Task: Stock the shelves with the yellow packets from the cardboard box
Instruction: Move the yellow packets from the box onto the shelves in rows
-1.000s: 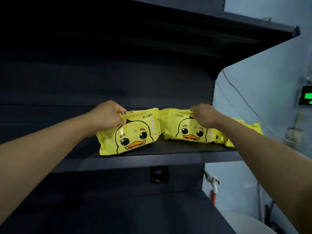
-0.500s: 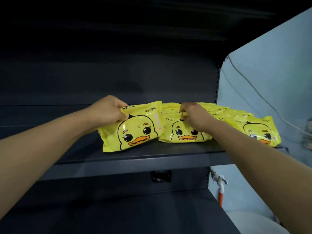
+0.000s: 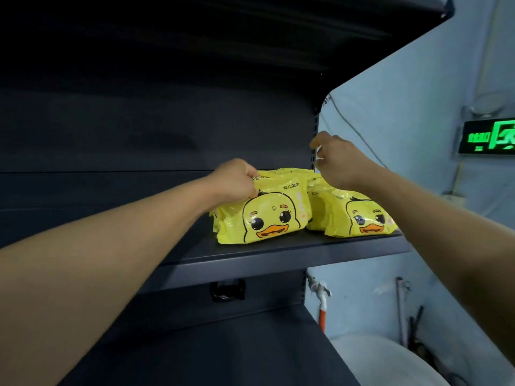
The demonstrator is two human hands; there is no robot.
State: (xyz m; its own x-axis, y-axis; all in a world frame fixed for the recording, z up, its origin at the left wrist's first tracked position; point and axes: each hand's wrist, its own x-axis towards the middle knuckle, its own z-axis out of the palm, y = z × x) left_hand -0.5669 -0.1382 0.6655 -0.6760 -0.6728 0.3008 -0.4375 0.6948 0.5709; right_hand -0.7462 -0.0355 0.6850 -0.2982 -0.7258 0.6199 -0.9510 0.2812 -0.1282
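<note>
Dark grey metal fills the left and centre of the frame: the shelf [image 3: 278, 253] runs across the middle, with another board below it at the lower centre and a third overhead along the top. From the lower left a bare forearm reaches up to the left hand [image 3: 235, 181], just left of centre. Its fingers are curled over the top rear edge of the front yellow packet [image 3: 267, 215], so this grip is grasping that packet, which stands on the shelf near its front edge, tilted back a little, its duck face turned toward the camera. More yellow packets lie behind it, only their top edges showing.

Just right of it, touching or nearly touching, a second duck-faced packet [image 3: 359, 218] sits on the right end of the shelf, with more yellow wrapping stacked behind it. Above that group, a little right of centre, the right hand [image 3: 338, 162] hangs in the air clear of the packets, in front of the shelf's slotted upright; its fingers are loosely bent and hold nothing, so this grip is released. Its forearm runs off the frame at the lower right.

At the far right a pale blue wall carries a green lit exit sign [image 3: 489, 139] at the upper right and a tap [image 3: 320, 292] lower down beside the shelf post.
</note>
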